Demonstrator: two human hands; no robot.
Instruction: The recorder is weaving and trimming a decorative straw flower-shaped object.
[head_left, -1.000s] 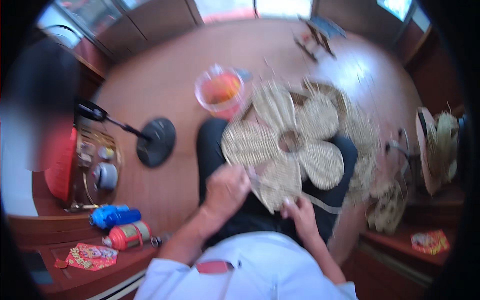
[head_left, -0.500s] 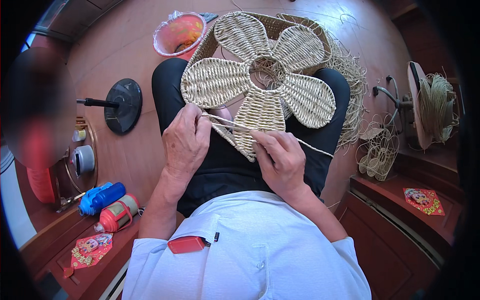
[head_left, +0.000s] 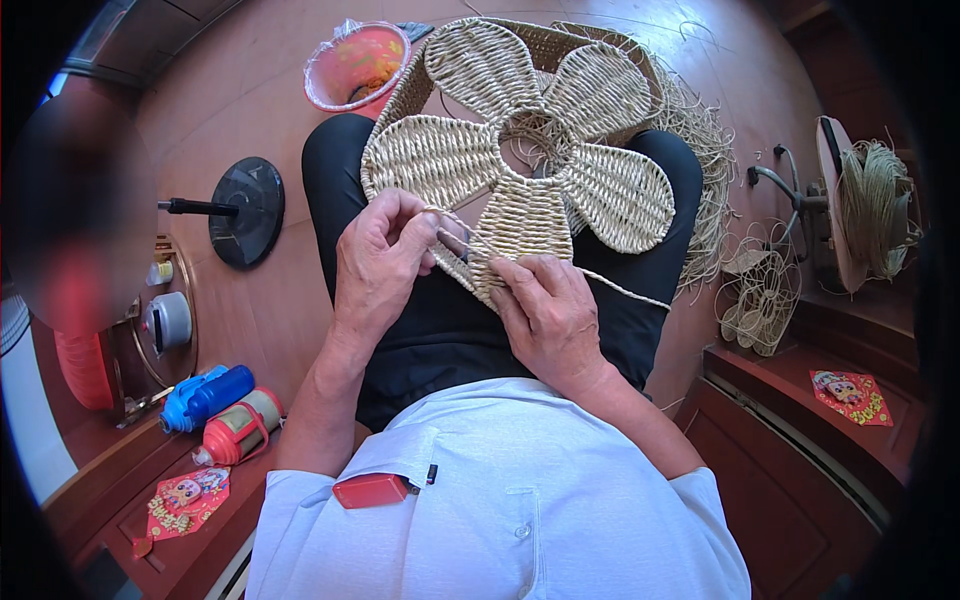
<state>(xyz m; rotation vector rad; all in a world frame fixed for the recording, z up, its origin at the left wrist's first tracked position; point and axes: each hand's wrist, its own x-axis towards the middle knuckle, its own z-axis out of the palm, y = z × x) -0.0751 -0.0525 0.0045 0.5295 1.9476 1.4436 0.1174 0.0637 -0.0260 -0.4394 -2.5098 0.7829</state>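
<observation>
A flower-shaped panel (head_left: 432, 160), woven of pale straw cord with several petals round an open ring, lies across my knees. My left hand (head_left: 380, 262) is closed left of the nearest petal (head_left: 525, 222), pinching a strand of straw cord (head_left: 458, 224) that runs across to that petal. With bent fingers my right hand (head_left: 550, 315) grips the petal's near end, thumb below and fingertips on the weave. Its outer tip is partly hidden under that hand. A twisted cord tail (head_left: 628, 291) sticks out to the right, over my knee.
Behind the panel stands a large woven basket frame (head_left: 400, 98). Loose straw cord (head_left: 705, 170) heaps at its right. A lined pink bin (head_left: 355, 70) stands far left, a round black base (head_left: 246, 212) nearer. Flasks (head_left: 240, 428) lie at lower left; a cord reel (head_left: 870, 215) is at right.
My left hand has risen slightly and turned, drawing the cord up from the petal. My right hand has shifted a little left and closer onto the petal's end.
</observation>
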